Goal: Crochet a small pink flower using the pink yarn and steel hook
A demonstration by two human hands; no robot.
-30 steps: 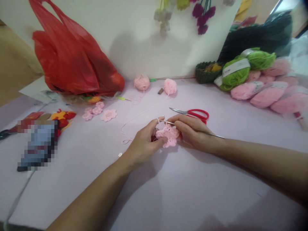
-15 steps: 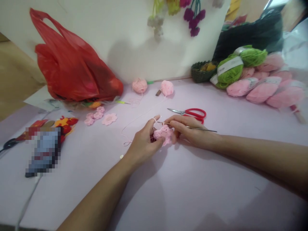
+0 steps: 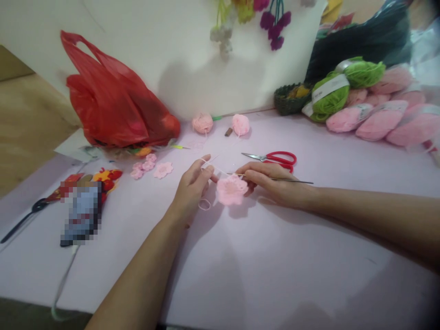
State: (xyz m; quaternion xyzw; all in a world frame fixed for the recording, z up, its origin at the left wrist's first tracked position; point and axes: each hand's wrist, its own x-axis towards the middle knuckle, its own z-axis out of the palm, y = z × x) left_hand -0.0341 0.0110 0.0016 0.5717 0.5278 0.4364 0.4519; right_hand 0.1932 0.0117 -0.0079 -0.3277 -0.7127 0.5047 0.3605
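My right hand (image 3: 275,183) is shut on a thin steel crochet hook (image 3: 275,178), whose tip points left towards a pink crocheted flower (image 3: 232,190). The flower sits between my hands, close to my right fingertips. My left hand (image 3: 192,188) is a little apart from the flower, with pink yarn (image 3: 213,167) strung over its raised fingers. A loop of that yarn (image 3: 204,204) hangs below the hand. Pink yarn balls (image 3: 239,124) lie beyond my hands, and red-handled scissors (image 3: 275,158) lie just past my right hand.
Several finished pink crocheted flowers (image 3: 163,170) lie left of my hands. A red plastic bag (image 3: 110,107) stands at the back left. Pink and green yarn skeins (image 3: 381,120) and a woven basket (image 3: 290,100) are piled at the back right. A pixelated object (image 3: 82,213) lies at the left.
The flower has come out of my left hand's grip and now sits between my hands. My left hand has moved left, its fingers lifted with the yarn. The view has shifted slightly.
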